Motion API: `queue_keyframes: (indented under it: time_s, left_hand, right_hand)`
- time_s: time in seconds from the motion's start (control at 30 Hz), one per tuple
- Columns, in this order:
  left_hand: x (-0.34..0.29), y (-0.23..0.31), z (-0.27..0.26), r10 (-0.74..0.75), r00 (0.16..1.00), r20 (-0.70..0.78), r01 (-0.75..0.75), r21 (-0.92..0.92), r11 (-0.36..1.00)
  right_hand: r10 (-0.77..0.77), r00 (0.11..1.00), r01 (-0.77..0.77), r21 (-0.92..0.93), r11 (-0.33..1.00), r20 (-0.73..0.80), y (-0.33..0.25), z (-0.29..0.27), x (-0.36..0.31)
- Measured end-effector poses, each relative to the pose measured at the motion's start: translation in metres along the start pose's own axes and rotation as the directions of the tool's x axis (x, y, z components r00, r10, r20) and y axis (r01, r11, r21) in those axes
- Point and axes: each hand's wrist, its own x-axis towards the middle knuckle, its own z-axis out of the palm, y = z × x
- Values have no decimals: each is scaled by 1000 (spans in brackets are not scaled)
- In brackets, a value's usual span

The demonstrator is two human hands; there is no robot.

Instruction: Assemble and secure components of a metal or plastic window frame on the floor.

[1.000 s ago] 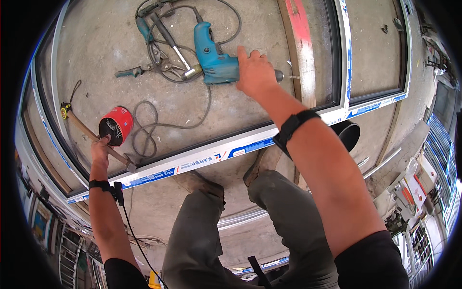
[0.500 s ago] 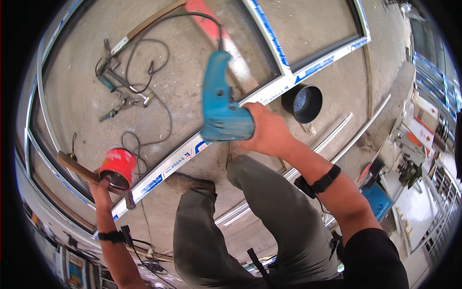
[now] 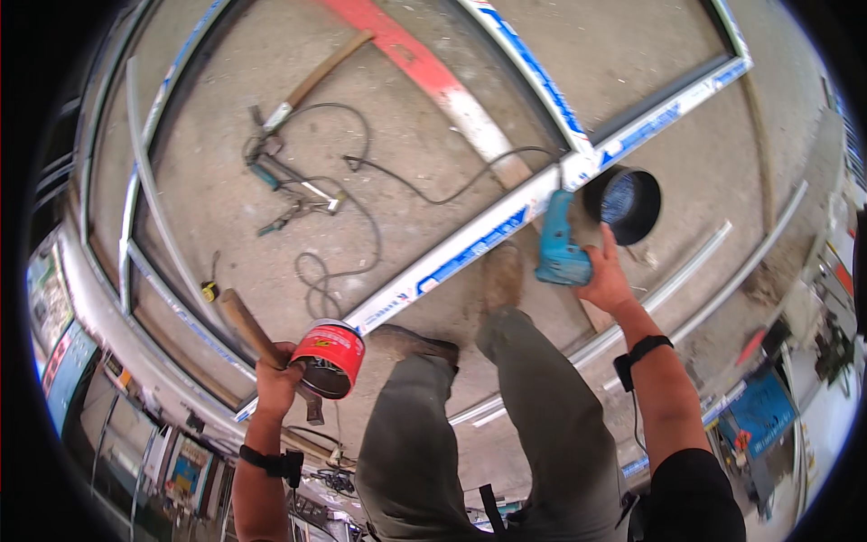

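Head camera view: the right hand (image 3: 610, 278) is closed around the front of one blue-green drill (image 3: 558, 246), its index finger stretched out. The left hand (image 3: 277, 387) grips two things at once: a hammer (image 3: 248, 327) by its wooden handle, and one red tin (image 3: 336, 341), pale print on its side, small pieces dimly visible inside.

The landmark is a white frame rail (image 3: 479, 240) slanting across the middle, its film printed with blue blocks and lettering. The drill is just on the rail's near side; the tin and hammer are at its left stretch. One black bucket (image 3: 648, 212), with blue-grey contents, stands on the near side, close to the rail. Two boots (image 3: 420, 346) are also on this side.

On the rail's far side lie one red-and-white board (image 3: 461, 117), one yellow tape measure (image 3: 209, 291), one wooden-handled tool (image 3: 327, 72) and several metal hand tools beside looping cord (image 3: 444, 201).
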Motion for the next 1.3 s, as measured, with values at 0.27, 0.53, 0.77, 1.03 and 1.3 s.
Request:
queue_keyframes:
  time_s: [0.27, 0.53, 0.77, 1.03, 1.3]
  left_hand:
    - [-14, -27, -34, -55, 986, -160, 98, 276, 956]
    - [-88, -27, -54, -91, 942, -322, 157, 187, 970]
    - [-229, -2, -105, -172, 859, -482, 177, -36, 984]
    - [-339, 42, -193, -338, 721, -606, 89, -402, 911]
    - [-363, -21, -256, -417, 646, -639, -62, -588, 806]
  right_hand:
    - [63, 998, -63, 12, 998, -14, 39, 16, 47]
    - [133, 990, -133, -4, 991, -38, 16, -43, 26]
    - [37, 999, -36, -83, 996, 5, -34, -154, -66]
    - [-5, 995, 25, -209, 978, 97, -168, -311, -120]
    - [-154, 982, 183, -357, 916, 108, -314, -388, -107]
